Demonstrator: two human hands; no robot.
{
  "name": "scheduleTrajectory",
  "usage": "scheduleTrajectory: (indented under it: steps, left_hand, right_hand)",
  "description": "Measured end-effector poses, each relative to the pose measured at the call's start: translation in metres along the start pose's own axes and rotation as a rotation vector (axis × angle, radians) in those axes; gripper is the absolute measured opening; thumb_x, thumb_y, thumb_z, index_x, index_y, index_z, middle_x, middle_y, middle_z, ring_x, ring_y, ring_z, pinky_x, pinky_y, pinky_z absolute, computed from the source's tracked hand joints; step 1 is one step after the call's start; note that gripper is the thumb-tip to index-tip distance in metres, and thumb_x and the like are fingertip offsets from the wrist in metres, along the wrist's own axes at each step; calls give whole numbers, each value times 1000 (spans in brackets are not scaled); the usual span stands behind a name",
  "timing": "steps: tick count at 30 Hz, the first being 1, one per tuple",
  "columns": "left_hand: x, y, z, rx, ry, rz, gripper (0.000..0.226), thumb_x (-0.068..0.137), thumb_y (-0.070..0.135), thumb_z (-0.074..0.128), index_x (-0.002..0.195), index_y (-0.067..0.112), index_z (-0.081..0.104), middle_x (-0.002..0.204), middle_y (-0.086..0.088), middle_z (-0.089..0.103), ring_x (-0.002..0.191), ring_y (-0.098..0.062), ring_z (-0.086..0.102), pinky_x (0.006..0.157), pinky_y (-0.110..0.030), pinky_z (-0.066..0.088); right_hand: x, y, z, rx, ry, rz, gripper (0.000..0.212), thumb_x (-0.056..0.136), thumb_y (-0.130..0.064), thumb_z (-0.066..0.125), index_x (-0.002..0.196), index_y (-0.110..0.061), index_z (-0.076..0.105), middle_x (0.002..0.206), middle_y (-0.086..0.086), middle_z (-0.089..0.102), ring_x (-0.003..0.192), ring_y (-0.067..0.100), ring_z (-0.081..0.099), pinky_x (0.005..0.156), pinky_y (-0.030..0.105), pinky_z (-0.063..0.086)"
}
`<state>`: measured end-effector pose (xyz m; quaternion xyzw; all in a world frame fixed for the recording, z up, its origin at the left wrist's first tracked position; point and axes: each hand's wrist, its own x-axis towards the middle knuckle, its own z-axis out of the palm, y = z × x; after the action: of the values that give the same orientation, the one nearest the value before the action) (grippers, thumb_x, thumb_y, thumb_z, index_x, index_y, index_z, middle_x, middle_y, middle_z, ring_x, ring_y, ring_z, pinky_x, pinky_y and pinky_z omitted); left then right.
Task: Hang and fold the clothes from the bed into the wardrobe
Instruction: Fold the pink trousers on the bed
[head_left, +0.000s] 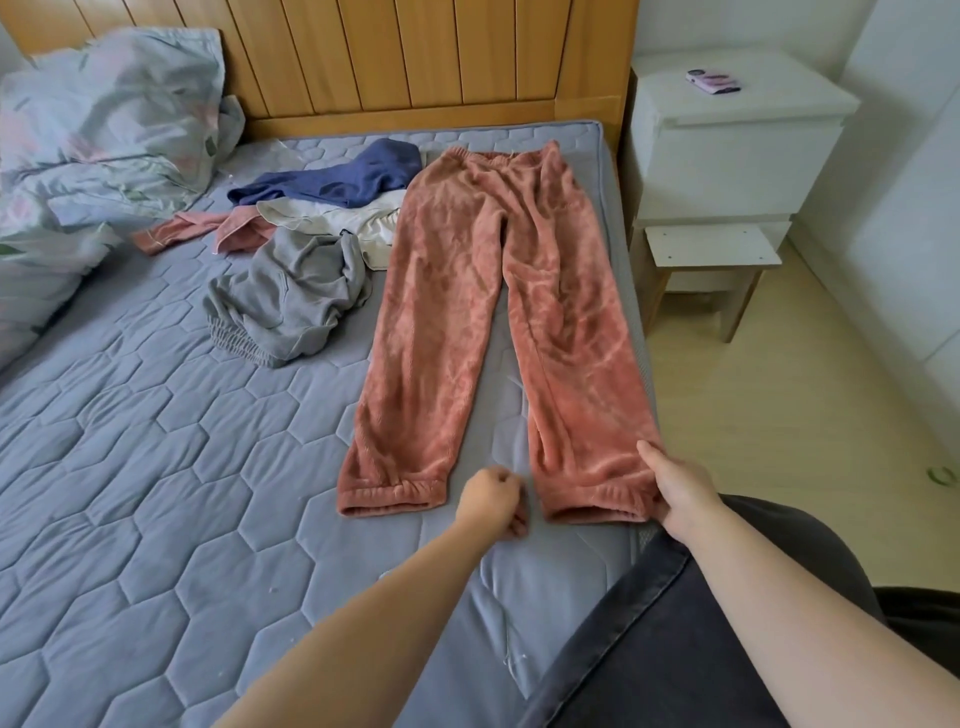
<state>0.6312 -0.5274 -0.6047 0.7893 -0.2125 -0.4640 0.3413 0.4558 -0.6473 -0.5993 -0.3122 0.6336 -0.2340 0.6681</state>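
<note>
My R hand (675, 488) grips right cuff of pants (467, 291), near right corner of bed (156, 415). L hand (491, 496) curled, empty, between cuffs. Pants flat along right edge, long axis away from me, waistband twd headboard (415, 52).

The near left half of the grey-blue quilted mattress (156, 467) lies bare, open to reach from the foot and the left. Salmon-pink fleece trousers (441, 322) lie flat along its right edge, with a narrow bare strip between the legs. A heap of grey, cream, navy and pink clothes (296, 291) touches them at the waist end and blocks the middle. A crumpled floral duvet (104, 130) fills the far left corner. A slatted wooden headboard (415, 57) closes the far end. On the right, pale floor (779, 441) runs to a white bedside cabinet (727, 156) and small white stool (711, 254).
</note>
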Motion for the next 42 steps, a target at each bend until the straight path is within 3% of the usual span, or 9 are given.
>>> scheduleTrajectory:
  steps: [3, 6, 13, 18, 25, 32, 37, 40, 42]
  left_hand:
    - [-8, -3, 5, 325, 98, 439, 42, 73, 57, 63, 100, 27, 53, 88, 14, 58, 74, -6, 58, 63, -27, 48]
    - [-5, -8, 19, 757, 97, 683, 50, 70, 46, 66, 108, 19, 50, 107, 7, 47, 99, -13, 47, 71, -29, 46]
    - [-4, 1, 25, 711, 235, 590, 9, 78, 19, 54, 80, 12, 48, 87, -2, 54, 81, -24, 52, 60, -31, 36]
    - [-10, 2, 22, 334, 410, 534, 17, 82, 13, 51, 65, 16, 48, 65, 4, 49, 60, -19, 47, 57, -28, 33]
    - [-15, 22, 31, 817, 371, 877, 31, 70, 32, 73, 83, 7, 59, 80, -7, 59, 73, -28, 55, 57, -33, 36]
    - [-20, 39, -3, 424, 658, 789, 12, 67, -4, 57, 76, 2, 55, 70, -9, 57, 53, -32, 51, 46, -34, 33]
    - [-15, -6, 6, 493, 374, 219, 23, 83, 11, 41, 95, 15, 60, 94, -8, 66, 91, -35, 62, 70, -33, 43]
    - [-14, -11, 9, 1, 417, 177, 20, 87, 14, 38, 77, 19, 55, 80, 1, 63, 86, -33, 61, 69, -36, 45]
    - [-14, -12, 10, 169, 329, 186, 20, 88, 18, 40, 90, 19, 59, 92, -2, 65, 92, -33, 61, 71, -34, 45]
  right_hand:
    - [-1, 4, 1, -123, 79, -45, 50, 85, -38, 70, 118, -3, 58, 116, 13, 60, 108, 31, 58, 90, 45, 52]
    - [-7, 3, 5, -301, 116, -380, 37, 82, -42, 69, 95, -10, 55, 92, 8, 57, 93, 26, 55, 72, 31, 45]
    - [-20, 22, 7, -1159, -115, -616, 69, 66, -47, 76, 123, -20, 49, 123, 0, 39, 118, 20, 42, 97, 34, 41]
    - [-36, 12, 14, -1029, 305, -986, 30, 77, -14, 66, 106, -10, 57, 111, 5, 53, 95, 27, 54, 68, 33, 44]
    - [-57, 9, 21, -934, 184, -1280, 22, 70, 2, 71, 92, -1, 64, 79, 12, 66, 69, 33, 63, 56, 38, 51]
    - [-54, -2, 13, -1036, 371, -1351, 30, 51, 15, 71, 69, -3, 57, 68, 10, 51, 57, 29, 46, 48, 35, 39]
    - [-57, 11, 23, -1246, 225, -1247, 33, 54, 3, 80, 76, -5, 57, 72, 7, 54, 62, 26, 50, 55, 30, 32]
    - [-57, 14, 31, -1264, 180, -1360, 39, 50, -5, 84, 78, -6, 57, 69, 7, 56, 58, 26, 53, 54, 29, 31]
    - [-55, 20, 32, -1407, 179, -1226, 34, 71, -17, 76, 98, -10, 56, 83, 5, 61, 71, 25, 58, 60, 31, 35]
